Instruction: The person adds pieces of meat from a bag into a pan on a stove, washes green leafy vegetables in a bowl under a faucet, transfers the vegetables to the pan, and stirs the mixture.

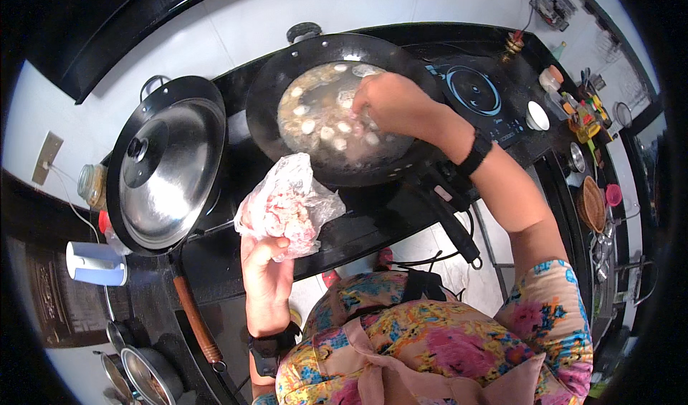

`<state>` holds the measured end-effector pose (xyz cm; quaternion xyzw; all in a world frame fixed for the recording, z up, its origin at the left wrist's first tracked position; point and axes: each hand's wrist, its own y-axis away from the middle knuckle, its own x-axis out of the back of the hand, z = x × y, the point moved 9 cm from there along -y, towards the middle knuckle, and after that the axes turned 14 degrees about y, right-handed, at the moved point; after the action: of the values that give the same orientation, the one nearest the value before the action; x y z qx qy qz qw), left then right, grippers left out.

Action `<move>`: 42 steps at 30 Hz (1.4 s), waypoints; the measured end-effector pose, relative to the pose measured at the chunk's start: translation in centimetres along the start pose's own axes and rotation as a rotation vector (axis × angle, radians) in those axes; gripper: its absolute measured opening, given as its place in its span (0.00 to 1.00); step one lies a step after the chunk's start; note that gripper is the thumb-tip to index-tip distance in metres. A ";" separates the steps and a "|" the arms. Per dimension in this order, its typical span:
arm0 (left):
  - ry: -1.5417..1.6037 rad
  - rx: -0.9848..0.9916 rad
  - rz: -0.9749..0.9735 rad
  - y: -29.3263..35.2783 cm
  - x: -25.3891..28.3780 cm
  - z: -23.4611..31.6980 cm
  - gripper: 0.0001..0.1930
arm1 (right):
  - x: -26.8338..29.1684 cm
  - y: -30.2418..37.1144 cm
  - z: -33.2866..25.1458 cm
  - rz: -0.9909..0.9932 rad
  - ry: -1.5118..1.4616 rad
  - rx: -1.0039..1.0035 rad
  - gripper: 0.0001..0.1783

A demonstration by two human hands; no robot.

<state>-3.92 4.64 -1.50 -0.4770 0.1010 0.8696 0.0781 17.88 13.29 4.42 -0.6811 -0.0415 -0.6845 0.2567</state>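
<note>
I have the crumpled, clear plastic bag (315, 204) of pink, raw-looking meat (281, 217) in the grip of the left hand (267, 279): the thumb presses the near side, the bag stands just above those fingers, and loose plastic flares to their right. In my view it overlaps the near edge of the wide, round, black metal wok (266, 93).

Farther off and to the right of the left fingers, I see the right hand (401, 107) over the wok. Its fingers are narrow, the tips bunched and angled down to the left; a small pinkish patch shows beside them, but from my camera I cannot tell whether they pinch anything. Below and around those fingertips spreads cloudy, pale broth (331, 95) dotted with white, oval pieces (308, 127).

To the left of the left fingers I make out a round, black pan (218, 140) under a silver, domed metal lid (168, 183) with a black knob. Its long, brown wooden handle (192, 312) points back toward the person. Beyond the pan, farther left, stands a clear glass jar (90, 185).

To the right of the right fingers lies a flat, black cooking plate (473, 89) marked with a blue ring, then a small, white, round bowl (537, 116). The glossy, black desk (369, 222) runs beneath the wok.
</note>
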 end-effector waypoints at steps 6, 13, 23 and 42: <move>0.036 0.023 0.002 0.1 -0.4 -0.5 0.40 | 5.0 -0.3 -2.5 0.220 0.112 -0.022 0.03; 0.012 0.047 -0.035 0.4 -0.2 -0.7 0.40 | 7.1 0.4 -5.6 0.322 0.109 0.108 0.06; -0.088 0.070 0.008 0.6 0.6 -0.8 0.37 | 7.5 1.3 -14.6 0.261 -0.291 0.449 0.07; -0.128 0.128 0.031 0.6 0.0 -1.3 0.29 | 4.2 0.0 -13.6 0.040 -0.435 0.344 0.09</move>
<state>-3.04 3.70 -2.14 -0.4130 0.1586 0.8911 0.1012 5.76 6.59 7.51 -0.7591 -0.1981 -0.4997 0.3671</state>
